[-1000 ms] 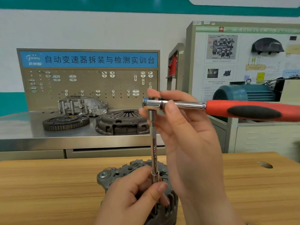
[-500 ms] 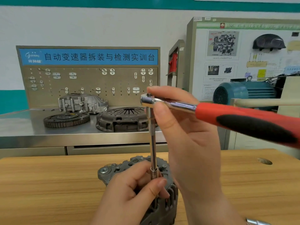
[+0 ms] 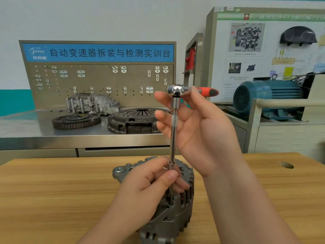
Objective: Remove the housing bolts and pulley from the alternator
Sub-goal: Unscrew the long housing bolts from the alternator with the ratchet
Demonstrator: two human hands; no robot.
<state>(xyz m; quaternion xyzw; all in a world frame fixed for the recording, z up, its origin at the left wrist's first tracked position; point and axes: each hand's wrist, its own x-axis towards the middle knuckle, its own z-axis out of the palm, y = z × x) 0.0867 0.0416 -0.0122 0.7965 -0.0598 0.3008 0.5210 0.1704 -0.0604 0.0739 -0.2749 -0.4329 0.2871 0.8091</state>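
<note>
The left hand (image 3: 149,184) is clenched low on the extension bar (image 3: 173,131), thumb and curled fingers pinching its bottom end just above the alternator (image 3: 168,213). The alternator stands on end on the wooden table (image 3: 52,191), close to the near edge, partly hidden behind that hand. The bar rises straight up from the alternator's housing to the ratchet (image 3: 175,89). The right hand (image 3: 198,127) grasps the ratchet at its chrome head, with the thumb laid across the neck in front and the forefinger reaching round behind. Its other fingers are loosely stretched behind the bar and its palm faces the camera. Whether those lower fingers touch the bar cannot be told. The red handle (image 3: 208,92) points away and to the right, so that only a short stub of it shows past the thumb. Half a second ago that handle reached out to the right edge of the view and sloped down towards the camera, and a second ago it lay level across the right side. The left hand's pinch and the alternator's place on the table are unchanged.
</note>
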